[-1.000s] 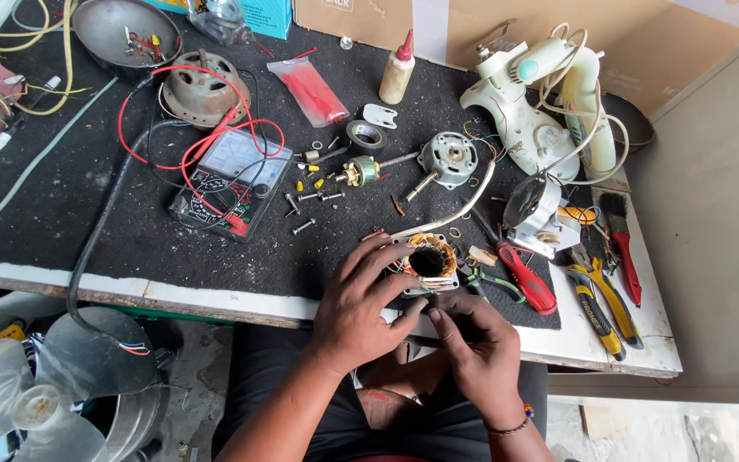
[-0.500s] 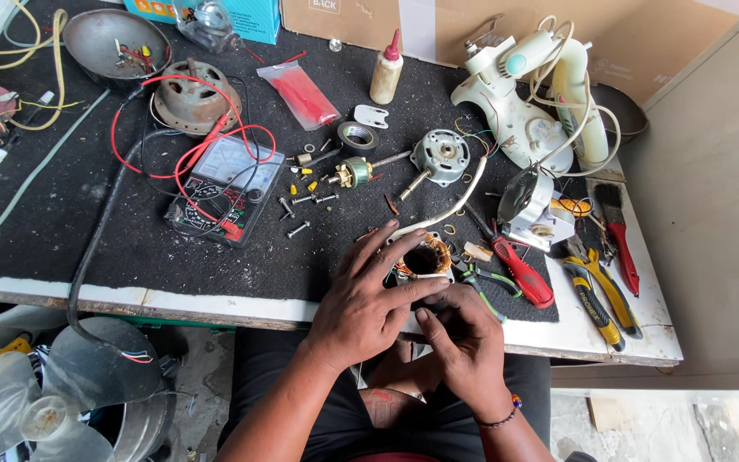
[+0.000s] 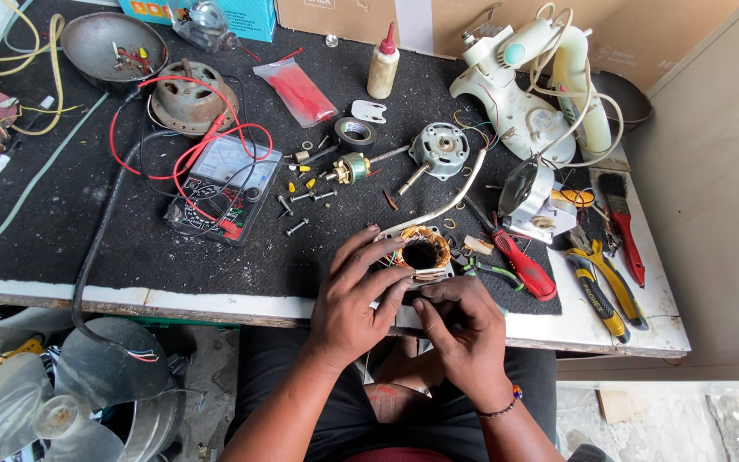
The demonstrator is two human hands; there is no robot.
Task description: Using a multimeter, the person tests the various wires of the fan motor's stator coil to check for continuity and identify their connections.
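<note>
i find my left hand (image 3: pixel 351 310) clamped around the motor stator (image 3: pixel 421 252), just left of the red screwdriver (image 3: pixel 519 263). my right hand (image 3: pixel 464 329) pinches near its winding leads. judged step: lead inspection; next calls for fine fingertip control.

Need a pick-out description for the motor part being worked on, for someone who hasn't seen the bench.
Start at the black mat covering the workbench and follow its near edge rightwards to the two hands. The left hand steadies and the right hand touches a round stator with copper windings and a dark centre hole. Unlike the silver motor housing farther back, it shows bare copper coils.
</note>
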